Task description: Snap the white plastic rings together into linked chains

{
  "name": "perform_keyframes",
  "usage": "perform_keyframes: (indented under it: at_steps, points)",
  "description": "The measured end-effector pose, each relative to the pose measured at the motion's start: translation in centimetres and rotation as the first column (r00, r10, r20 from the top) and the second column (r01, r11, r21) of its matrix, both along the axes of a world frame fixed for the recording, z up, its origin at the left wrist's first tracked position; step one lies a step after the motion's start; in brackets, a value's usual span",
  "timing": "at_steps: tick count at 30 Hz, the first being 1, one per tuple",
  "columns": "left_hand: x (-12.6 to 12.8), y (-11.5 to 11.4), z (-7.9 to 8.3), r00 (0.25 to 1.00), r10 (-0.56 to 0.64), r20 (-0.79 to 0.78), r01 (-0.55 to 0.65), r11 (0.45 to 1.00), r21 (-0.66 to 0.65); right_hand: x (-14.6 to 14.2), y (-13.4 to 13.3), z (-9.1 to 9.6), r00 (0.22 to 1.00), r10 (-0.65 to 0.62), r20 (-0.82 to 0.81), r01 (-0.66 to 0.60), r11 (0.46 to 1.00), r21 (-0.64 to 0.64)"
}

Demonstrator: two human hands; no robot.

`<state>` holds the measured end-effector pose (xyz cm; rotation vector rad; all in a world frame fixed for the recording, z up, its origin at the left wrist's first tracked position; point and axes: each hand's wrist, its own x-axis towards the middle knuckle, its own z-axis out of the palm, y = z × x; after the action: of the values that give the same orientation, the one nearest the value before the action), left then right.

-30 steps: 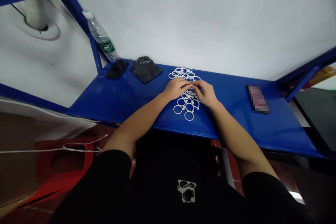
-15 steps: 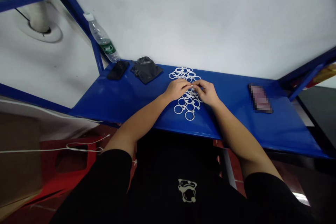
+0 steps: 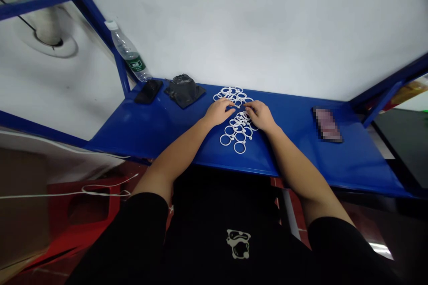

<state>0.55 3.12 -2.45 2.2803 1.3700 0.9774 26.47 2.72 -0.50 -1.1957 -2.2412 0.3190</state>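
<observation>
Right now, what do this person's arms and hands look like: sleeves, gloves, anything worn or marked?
The left hand and right hand are bare: no gloves, and no watch, bracelet or ring that I can make out. Both forearms are uncovered. Black short sleeves end near the elbows, part of a black top with a small pale cartoon print on the front.

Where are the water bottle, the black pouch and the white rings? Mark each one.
water bottle [image 3: 126,50]: head view, clear body above the label.
black pouch [image 3: 184,90]: head view, crumpled middle.
white rings [image 3: 240,127]: head view, middle of the near cluster.
</observation>
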Motion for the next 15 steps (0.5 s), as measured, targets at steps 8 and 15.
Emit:
perform_keyframes:
  at_steps: [8,15]
  points:
    - [0.6,0.2,-0.6,0.988,-0.094,-0.123,0.099,0.994,0.037,1.4,2.2,-2.2,0.98,-0.101,0.173,0.109,0.994,-0.033]
    - [0.9,-0.7,0.4,0.979,-0.184,-0.084,0.185,0.983,0.007,1.4,1.5,-1.4,0.955,-0.183,0.235,0.19,0.982,-0.009]
